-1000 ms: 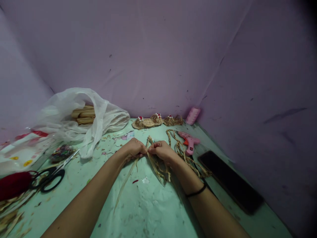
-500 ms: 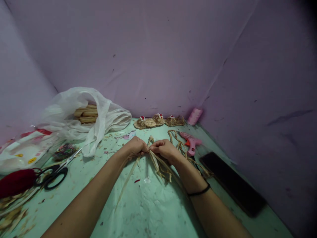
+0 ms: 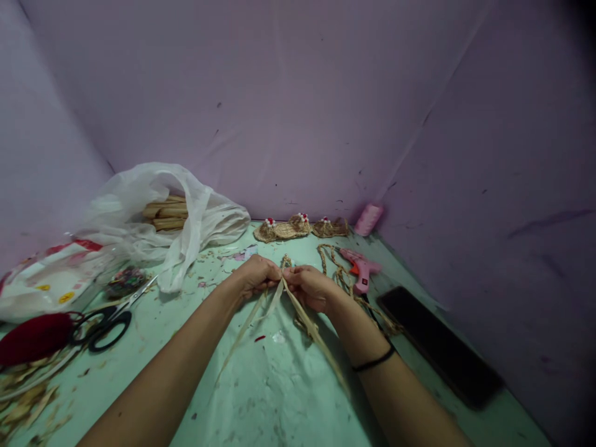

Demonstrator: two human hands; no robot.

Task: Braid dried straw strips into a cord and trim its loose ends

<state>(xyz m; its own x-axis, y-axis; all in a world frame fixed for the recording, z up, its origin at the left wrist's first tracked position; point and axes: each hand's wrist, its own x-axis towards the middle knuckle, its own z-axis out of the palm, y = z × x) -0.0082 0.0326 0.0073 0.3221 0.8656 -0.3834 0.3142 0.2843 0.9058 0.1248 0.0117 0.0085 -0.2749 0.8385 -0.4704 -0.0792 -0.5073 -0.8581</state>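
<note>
In the middle of the head view, my left hand [image 3: 257, 274] and my right hand [image 3: 308, 285] meet fingertip to fingertip. Both are pinched on a braid of dried plant fibre [image 3: 286, 261], whose finished plaited part rises just beyond the fingers. Loose flat fibre strips [image 3: 316, 335] fan out below toward me, one slanting left and others right. Fingers cover the spot where the strips cross. Right of my hands, a length of braided cord [image 3: 342, 270] lies beside a pink glue gun [image 3: 361, 268].
Black-handled scissors [image 3: 109, 323] and dark red yarn [image 3: 35, 338] lie left. Behind them is a white plastic bag [image 3: 205, 217] holding dried fibre [image 3: 166, 214]. Small woven slippers [image 3: 288, 230] and a pink spool [image 3: 369, 218] line the wall. A black phone [image 3: 437, 344] lies right.
The loose strips have shifted between my fingers: a pale one now hangs left of centre and a longer one swings out to the right. Both hands stay pinched together.
</note>
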